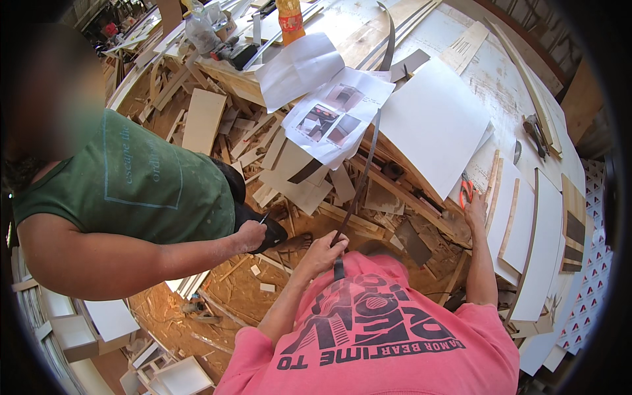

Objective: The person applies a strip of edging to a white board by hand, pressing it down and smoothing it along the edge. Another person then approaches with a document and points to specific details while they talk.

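Note:
My left hand (323,254) is closed around a long, thin, dark brown edging strip (359,187). The strip rises from my fist past the printed sheets toward the workbench, and its short lower end hangs over my pink shirt. Out to the right, my right hand (475,212) is at the bench edge with its fingers on the handles of red-handled scissors (466,187). The exact grip is small and partly hidden. A large white panel (428,125) lies just left of the scissors. Narrow wood strips (492,181) lie close by on the right.
On my left stands a person in a green sleeveless top (151,164), a thin object in one hand (251,236). Printed sheets (339,115) overhang the bench. An orange bottle (289,23) and a cordless drill (234,52) stand behind. Wood offcuts (299,181) litter the floor.

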Action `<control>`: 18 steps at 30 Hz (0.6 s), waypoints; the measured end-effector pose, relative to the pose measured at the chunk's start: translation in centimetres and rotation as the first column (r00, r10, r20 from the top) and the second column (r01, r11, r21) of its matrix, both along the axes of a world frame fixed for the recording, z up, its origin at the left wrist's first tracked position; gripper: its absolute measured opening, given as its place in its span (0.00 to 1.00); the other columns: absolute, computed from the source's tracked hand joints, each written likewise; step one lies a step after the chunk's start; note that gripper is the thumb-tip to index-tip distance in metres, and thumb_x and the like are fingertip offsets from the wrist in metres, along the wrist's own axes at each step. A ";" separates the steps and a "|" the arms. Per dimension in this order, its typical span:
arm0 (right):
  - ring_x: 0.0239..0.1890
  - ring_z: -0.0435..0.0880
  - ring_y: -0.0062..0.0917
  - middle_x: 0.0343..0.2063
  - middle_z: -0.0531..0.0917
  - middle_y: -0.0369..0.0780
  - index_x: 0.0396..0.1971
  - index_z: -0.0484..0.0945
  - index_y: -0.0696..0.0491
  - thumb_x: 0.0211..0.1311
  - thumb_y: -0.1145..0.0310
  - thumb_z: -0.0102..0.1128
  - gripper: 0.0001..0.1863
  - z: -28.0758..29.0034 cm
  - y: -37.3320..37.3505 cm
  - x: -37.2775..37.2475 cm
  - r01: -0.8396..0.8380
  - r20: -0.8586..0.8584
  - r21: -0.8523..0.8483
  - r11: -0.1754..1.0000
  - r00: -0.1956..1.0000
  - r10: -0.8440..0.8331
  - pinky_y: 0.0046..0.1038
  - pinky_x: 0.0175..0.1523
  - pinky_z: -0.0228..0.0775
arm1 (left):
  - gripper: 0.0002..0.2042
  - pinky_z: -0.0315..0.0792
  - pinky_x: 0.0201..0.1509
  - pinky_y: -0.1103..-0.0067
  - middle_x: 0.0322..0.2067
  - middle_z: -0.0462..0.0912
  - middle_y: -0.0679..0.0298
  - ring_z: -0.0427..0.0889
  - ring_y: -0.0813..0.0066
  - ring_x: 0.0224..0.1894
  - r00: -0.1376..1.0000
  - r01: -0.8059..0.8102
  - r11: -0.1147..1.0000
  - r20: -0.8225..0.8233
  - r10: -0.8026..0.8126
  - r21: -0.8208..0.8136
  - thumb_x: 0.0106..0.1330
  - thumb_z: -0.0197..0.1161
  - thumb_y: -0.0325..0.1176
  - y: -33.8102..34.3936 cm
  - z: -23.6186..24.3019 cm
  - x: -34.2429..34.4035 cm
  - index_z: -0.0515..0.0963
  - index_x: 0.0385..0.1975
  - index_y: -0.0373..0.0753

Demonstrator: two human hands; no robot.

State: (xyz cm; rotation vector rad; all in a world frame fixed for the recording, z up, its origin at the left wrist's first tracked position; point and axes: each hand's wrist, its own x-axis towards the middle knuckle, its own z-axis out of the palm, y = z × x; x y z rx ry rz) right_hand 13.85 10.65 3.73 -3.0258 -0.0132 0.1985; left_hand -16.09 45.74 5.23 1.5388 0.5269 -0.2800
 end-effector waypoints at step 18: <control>0.54 0.68 0.47 0.55 0.66 0.47 0.59 0.66 0.53 0.55 0.74 0.49 0.28 -0.2 -0.1 0.2 0.000 -0.006 0.010 1.000 1.000 0.000 0.45 0.58 0.63 | 0.12 0.67 0.25 0.81 0.22 0.76 0.65 0.73 0.80 0.23 1.000 -0.002 1.000 -0.018 0.002 -0.016 0.65 0.55 0.40 -0.1 0.4 0.1 0.74 0.39 0.37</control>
